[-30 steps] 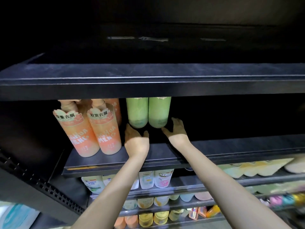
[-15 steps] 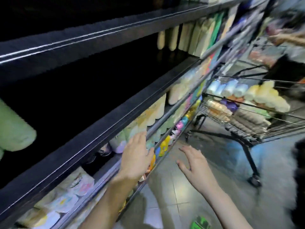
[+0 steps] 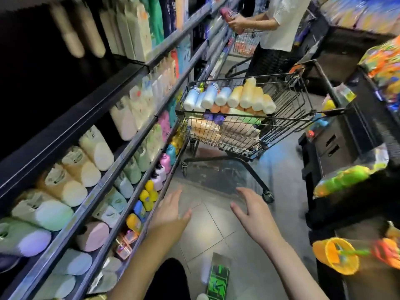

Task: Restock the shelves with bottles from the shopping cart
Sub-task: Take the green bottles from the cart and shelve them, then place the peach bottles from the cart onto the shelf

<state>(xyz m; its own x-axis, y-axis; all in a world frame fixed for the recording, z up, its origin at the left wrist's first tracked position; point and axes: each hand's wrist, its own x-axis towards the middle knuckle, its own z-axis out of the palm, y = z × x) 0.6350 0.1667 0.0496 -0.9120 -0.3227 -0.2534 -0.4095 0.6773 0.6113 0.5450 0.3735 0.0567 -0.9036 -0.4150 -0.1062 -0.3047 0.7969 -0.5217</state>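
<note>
Black wire shopping cart (image 3: 287,126) parked in aisle beside stocked shelves (image 3: 129,135), heaped with bottles (image 3: 229,97) lying on their sides: white, pale blue, yellow on top; orange, purple, seemingly green beneath.

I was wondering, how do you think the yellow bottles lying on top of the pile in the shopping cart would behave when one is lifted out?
The yellow bottles look round and smooth, lying on their sides, so one may roll or slip in the hand. They rest loosely on the heap in the shopping cart, so neighbours could shift when one is taken. They look like rigid plastic, probably heavy if full.
</note>
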